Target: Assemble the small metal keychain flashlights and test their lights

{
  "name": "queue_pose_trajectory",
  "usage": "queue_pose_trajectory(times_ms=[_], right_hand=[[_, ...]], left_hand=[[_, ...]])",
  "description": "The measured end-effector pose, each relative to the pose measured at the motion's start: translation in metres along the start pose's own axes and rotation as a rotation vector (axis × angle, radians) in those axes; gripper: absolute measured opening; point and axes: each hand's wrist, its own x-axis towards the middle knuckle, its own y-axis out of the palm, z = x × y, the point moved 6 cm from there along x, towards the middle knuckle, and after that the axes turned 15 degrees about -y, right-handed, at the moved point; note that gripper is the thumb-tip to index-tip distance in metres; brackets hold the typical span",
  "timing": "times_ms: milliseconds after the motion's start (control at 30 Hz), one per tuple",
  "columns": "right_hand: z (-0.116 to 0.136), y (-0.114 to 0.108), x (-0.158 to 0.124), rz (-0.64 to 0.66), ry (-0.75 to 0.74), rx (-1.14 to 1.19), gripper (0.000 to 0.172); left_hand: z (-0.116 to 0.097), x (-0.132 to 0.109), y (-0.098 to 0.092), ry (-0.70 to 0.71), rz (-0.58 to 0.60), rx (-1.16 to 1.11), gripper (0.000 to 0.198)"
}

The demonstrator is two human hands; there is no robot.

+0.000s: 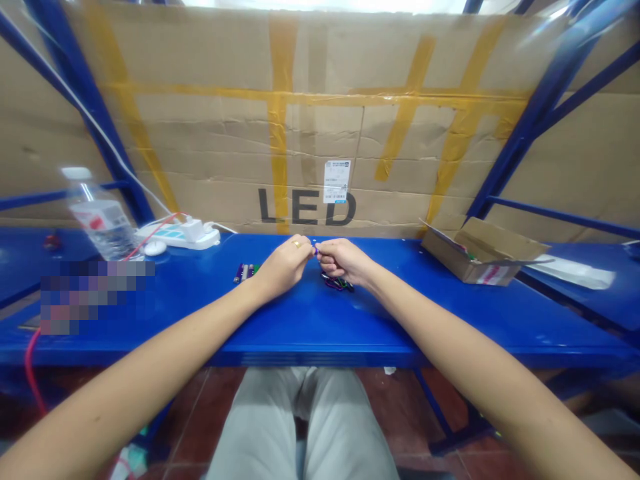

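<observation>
My left hand [289,263] and my right hand [344,259] meet above the middle of the blue table, both closed in a pinch. Between their fingertips shows a small purple piece [316,250], too small to name its kind. A ring sits on a finger of my left hand. Just beneath my right hand lies a dark tangle of thin wires [337,283]. Left of my left hand, a few small purple and silvery parts [245,273] lie side by side, partly covered by that hand.
An opened cardboard box [487,250] stands at the right beside a flat white packet [575,270]. At the left are a water bottle [103,220], a white power strip [183,235] and a red cable [33,363]. A large taped carton [220,153] walls off the table's back.
</observation>
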Motion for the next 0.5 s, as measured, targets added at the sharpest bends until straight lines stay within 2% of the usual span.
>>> queue_pose_trajectory(times_ms=[100, 133, 200, 367, 500], right_hand=[[-0.005, 0.0, -0.001, 0.02, 0.138, 0.051, 0.025], [-0.006, 0.0, -0.001, 0.022, 0.143, 0.053, 0.025], [-0.004, -0.001, 0.0, 0.018, 0.055, 0.014, 0.024], [0.011, -0.002, 0.0, -0.011, -0.315, -0.367, 0.027], [0.016, -0.002, -0.001, 0.028, -0.388, -0.573, 0.025]], left_hand=[[-0.003, -0.002, 0.002, 0.078, 0.036, 0.085, 0.023], [-0.002, -0.002, 0.003, 0.084, 0.05, 0.095, 0.024], [0.002, -0.002, 0.003, 0.047, 0.061, 0.066, 0.022], [0.013, 0.003, -0.001, -0.23, 0.021, -0.177, 0.008], [0.024, 0.002, 0.0, -0.532, 0.065, -0.291, 0.01]])
